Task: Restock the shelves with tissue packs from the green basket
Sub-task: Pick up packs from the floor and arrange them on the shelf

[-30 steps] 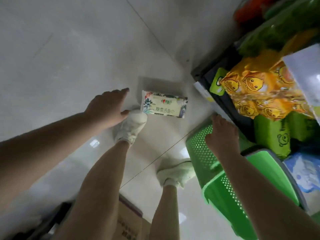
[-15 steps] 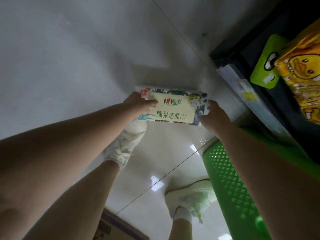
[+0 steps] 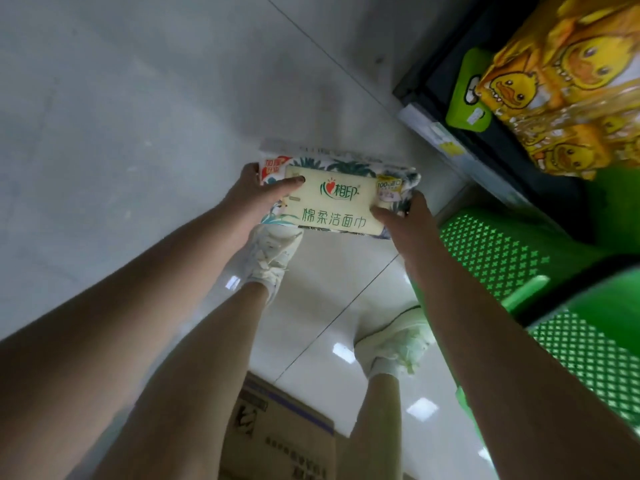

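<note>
Down by the floor in front of the shelf, both hands have one tissue pack held up between them, clear of the tiles. Left hand grips the left end with the thumb lying across the label and the other fingers tucked behind it; right hand does the same on the right end, thumb on the front edge, fingers curled round the back. So neither hand is free, both are clamped on the same pack.

The green basket sits just to the right, near the right foot, and from this angle I can't see inside it, so no idea how many packs are left in there. The shelf on the upper right already has yellow duck-print packs and a green pack on it, with some dark bare shelf showing next to them.

My read: this pack is in hand but not shelved yet, so this round is about halfway. What's left is getting it up and over to the shelf, then going through whatever remains in the basket. There's also a cardboard box behind the legs, not sure it's part of this at all
</note>
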### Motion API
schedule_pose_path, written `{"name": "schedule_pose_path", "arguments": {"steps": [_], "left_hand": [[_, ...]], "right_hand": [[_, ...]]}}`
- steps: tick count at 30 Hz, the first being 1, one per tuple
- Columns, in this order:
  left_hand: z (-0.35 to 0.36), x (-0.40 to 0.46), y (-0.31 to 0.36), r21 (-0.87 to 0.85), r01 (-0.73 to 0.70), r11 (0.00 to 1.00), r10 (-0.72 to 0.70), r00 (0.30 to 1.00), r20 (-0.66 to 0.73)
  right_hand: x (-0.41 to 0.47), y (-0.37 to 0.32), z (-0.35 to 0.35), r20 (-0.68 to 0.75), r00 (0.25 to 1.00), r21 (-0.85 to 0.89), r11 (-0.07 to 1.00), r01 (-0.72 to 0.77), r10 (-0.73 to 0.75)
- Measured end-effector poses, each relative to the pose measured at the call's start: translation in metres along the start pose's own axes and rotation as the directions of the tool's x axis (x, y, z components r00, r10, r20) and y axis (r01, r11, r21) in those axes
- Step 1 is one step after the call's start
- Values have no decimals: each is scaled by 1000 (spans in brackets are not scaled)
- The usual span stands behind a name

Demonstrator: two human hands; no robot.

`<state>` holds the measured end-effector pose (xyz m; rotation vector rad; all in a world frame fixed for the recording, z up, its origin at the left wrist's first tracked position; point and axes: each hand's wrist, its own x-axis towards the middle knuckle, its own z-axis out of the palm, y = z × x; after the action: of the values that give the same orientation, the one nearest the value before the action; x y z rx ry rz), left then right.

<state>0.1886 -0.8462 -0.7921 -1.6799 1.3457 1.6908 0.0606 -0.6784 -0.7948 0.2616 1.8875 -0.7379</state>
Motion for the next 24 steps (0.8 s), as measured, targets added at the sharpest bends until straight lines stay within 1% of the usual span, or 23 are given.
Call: {"name": "schedule_pose_path", "arguments": {"steps": [2, 6, 8, 10, 13, 18, 24], "left_hand": [[-8, -42, 19, -23, -54, 998, 54, 998, -17], [-27, -129, 55, -92, -163, 982, 160, 986, -46], [-37, -173, 76, -122, -221, 968, 214, 975, -62], [-48, -219, 94, -148, -286, 947, 277, 958, -75], [-60, -289, 121, -153, -402, 903, 388, 914, -114], [-80, -396, 154, -132, -534, 835, 517, 844, -145], [-85, -504, 171, -71, -676, 734, 671, 737, -78]], "right_hand": [[-36, -22, -13, -37, 998, -66, 996, 52, -55], [-116, -77, -44, -71, 973, -150, 966, 209, -221], [-158, -105, -58, -90, 958, -153, 954, 257, -272], [-204, -127, -72, -115, 939, -106, 944, 312, -324], [-275, -151, -93, -170, 909, -67, 924, 375, -381], [-393, -179, -118, -215, 850, 9, 869, 494, -481], [-503, -176, -155, -284, 744, 19, 772, 635, -605]]}}
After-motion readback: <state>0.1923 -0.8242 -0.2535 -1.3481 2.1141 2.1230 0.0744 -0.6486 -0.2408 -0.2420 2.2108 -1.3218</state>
